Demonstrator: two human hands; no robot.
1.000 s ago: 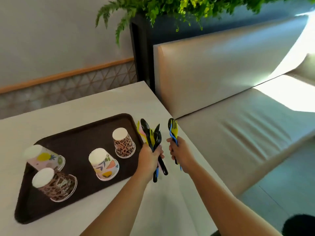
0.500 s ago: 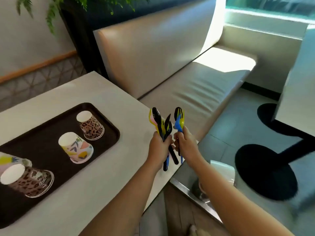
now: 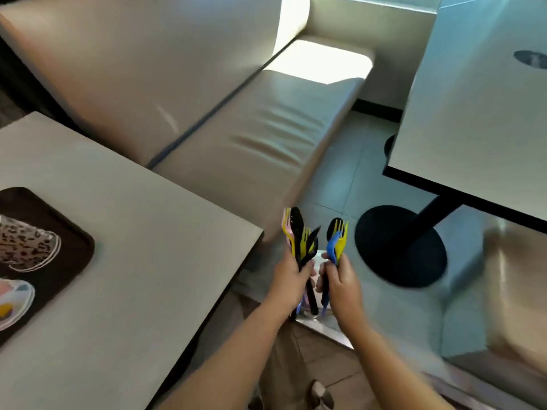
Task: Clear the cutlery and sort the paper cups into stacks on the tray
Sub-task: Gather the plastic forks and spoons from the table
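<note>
Plastic cutlery is held in two upright bunches past the bench (image 3: 148, 247) edge: left hand (image 3: 291, 275) fingers wrapped around the larger bundle (image 3: 299, 241), right hand (image 3: 340, 279) around three pieces (image 3: 337, 241). Light, stiff, likely slippery; best gripped mid-handle. Cups (image 3: 26, 242) remain on the tray (image 3: 80, 247) at nine o'clock.

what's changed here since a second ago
Both hands have carried their cutlery rightward, off the table edge and out over the floor, above a shiny metal container below. The view swung right with them, so the tray now sits at the left edge. The left hand still grips the black, yellow and pink bundle; the right hand still grips the blue and yellow pieces.
</note>
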